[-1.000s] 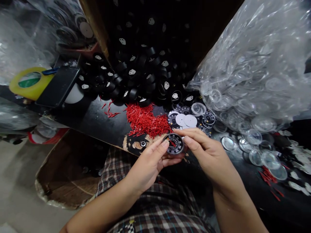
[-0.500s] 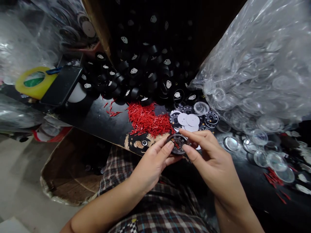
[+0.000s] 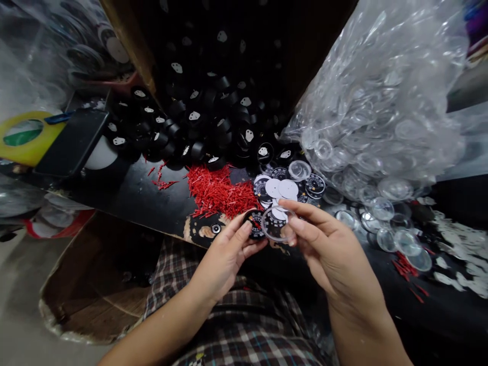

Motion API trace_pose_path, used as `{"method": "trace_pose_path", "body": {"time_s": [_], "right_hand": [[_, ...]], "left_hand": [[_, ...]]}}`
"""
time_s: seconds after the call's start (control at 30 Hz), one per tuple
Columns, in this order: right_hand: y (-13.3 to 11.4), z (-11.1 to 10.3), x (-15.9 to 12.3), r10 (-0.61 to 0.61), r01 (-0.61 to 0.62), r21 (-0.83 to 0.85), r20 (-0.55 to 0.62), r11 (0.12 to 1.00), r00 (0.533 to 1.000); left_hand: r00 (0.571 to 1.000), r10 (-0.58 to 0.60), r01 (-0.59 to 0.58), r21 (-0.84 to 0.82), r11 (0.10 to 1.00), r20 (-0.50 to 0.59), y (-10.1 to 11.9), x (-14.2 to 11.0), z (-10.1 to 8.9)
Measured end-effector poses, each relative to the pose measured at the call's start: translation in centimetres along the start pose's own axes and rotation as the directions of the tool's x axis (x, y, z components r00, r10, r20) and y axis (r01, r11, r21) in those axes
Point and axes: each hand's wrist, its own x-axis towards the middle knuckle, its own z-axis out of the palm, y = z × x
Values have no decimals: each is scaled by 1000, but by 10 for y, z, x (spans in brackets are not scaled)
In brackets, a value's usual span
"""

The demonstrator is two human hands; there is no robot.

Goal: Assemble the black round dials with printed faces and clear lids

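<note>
Between thumb and fingers, my left hand (image 3: 224,249) grips a round black dial gauge (image 3: 256,223) with a red pointer on its face. Just to its right, my right hand (image 3: 328,239) pinches a clear round lens cover (image 3: 275,223) by its right rim. The cover's left edge overlaps the gauge in view; whether they touch I cannot tell. Behind my hands lie black printed dials (image 3: 262,188) and white discs (image 3: 287,189), with a heap of red pointers (image 3: 219,193) to the left.
Many black gauge housings (image 3: 198,150) spill from a dark box at the back. A plastic bag of clear covers (image 3: 366,122) stands right. At left are yellow tape (image 3: 41,145) and a phone (image 3: 74,142). White pieces (image 3: 461,244) lie far right; a carton (image 3: 87,295) sits below.
The clear cover, earlier over the gauge's face, is now held off to the right in my right hand. My left hand keeps the gauge. The view has shifted slightly.
</note>
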Motion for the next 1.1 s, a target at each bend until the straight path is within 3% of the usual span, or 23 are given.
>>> {"method": "trace_pose_path", "body": {"time_s": [0.2, 0.3, 0.4, 0.53, 0.63, 0.73, 0.83, 0.93, 1.03, 1.1], "right_hand": [[-4, 2, -3, 21, -21, 28, -5, 999, 1000], [-5, -15, -16, 9, -10, -70, -13, 997, 1000], [-11, -58, -44, 29, -29, -314, -4, 949, 1000], [-5, -133, -104, 92, -185, -656, -174, 731, 980], [32, -178, -137, 153, -385, -730, -365, 564, 918], [87, -203, -142, 215, -488, -658, -454, 573, 865], [132, -213, -132, 278, -544, -597, -483, 590, 831], [153, -215, -124, 313, -563, -563, -482, 606, 819], [143, -209, -124, 339, -508, -566, -382, 649, 860], [118, -201, -125, 381, -435, -570, -220, 697, 898]], "left_hand": [[999, -10, 11, 28, 1000, -31, 0, 5, -4], [1000, -6, 8, 57, 998, -31, -1, 5, -6], [999, 47, -46, 93, 995, -14, -2, 7, -9], [997, 82, -82, 148, 986, 9, -4, 15, -7], [998, 67, -63, 195, 979, -14, -4, 17, -1], [995, 99, -88, 244, 966, -31, -5, 16, 6], [988, 143, -121, 297, 947, -54, -7, 17, 11], [984, 160, -122, 351, 929, -82, -10, 19, 15], [979, 178, -126, 381, 916, -104, -9, 20, 15], [977, 176, -118, 388, 914, -118, -8, 20, 13]]}}
